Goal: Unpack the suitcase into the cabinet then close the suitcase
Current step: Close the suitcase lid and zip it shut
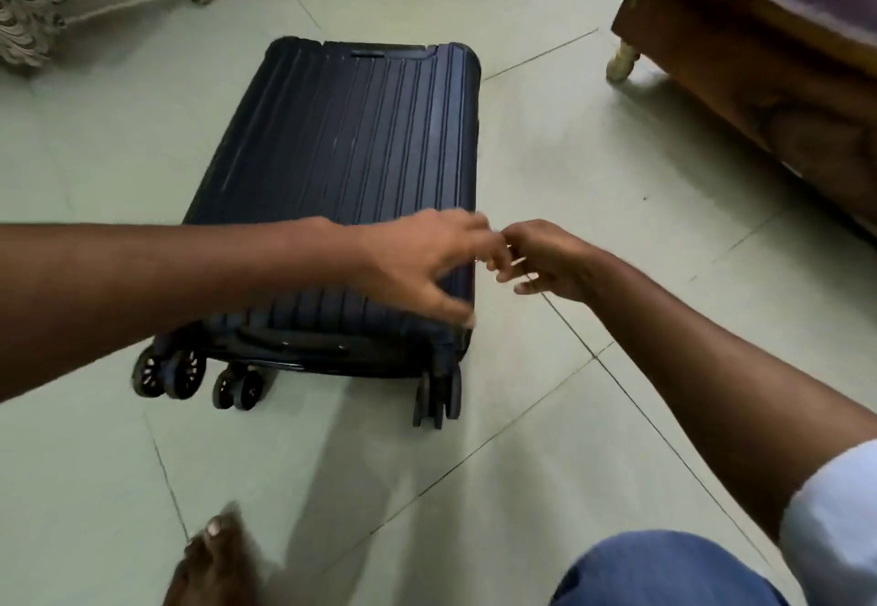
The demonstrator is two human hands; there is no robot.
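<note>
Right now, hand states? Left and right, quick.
Left hand: open, fingers spread over the closed navy suitcase.
Right hand: fingers curled at the suitcase's right edge; grip cannot be told, blurred.

Pale green tiled floor [545, 140] with thin dark grout lines. Lying flat on it — a dark blue ribbed suitcase [341, 168], closed, wheels toward the camera. At upper right, a wooden bed frame [759, 83] standing on a pale foot. Upper left — patterned curtain hems [42, 2] reaching the tiles. Bottom edge: a bare foot [213, 563].

Left hand [417, 263]: my arm reaches across from the left, fingers loosely spread, blurred.
Right hand [545, 261]: fingers curled, fingertips meeting my left's.
</note>
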